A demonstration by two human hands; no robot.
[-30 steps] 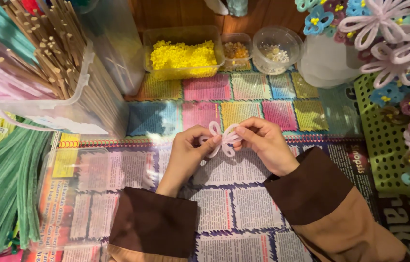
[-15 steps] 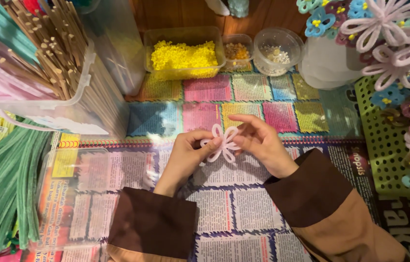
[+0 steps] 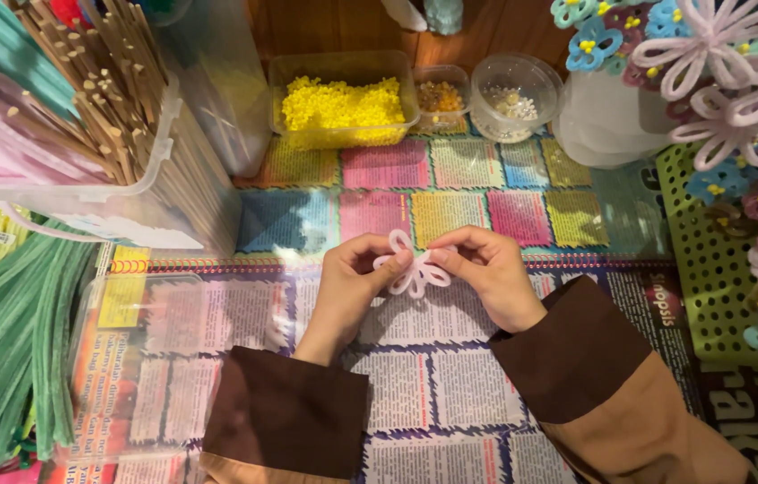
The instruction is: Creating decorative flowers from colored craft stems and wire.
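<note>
Green pipe cleaners [image 3: 11, 350] at far left | our left hand [image 3: 354, 278] pinches the pink pipe-cleaner flower [image 3: 412, 267] above the counter [image 3: 450, 376] | our right hand [image 3: 485, 269] grips its other side | step: shaping petals, we judge; next likely needs a steady twist.

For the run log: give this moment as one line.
left hand: pinching pink pipe-cleaner flower | right hand: pinching same flower | place: above printed paper mat | nearby: tub of yellow beads

Fuzzy pink pipe-cleaner flower [image 3: 413, 266], glossy printed paper [image 3: 450, 385], clear plastic tub [image 3: 343, 67], wooden sticks [image 3: 101, 90]
</note>
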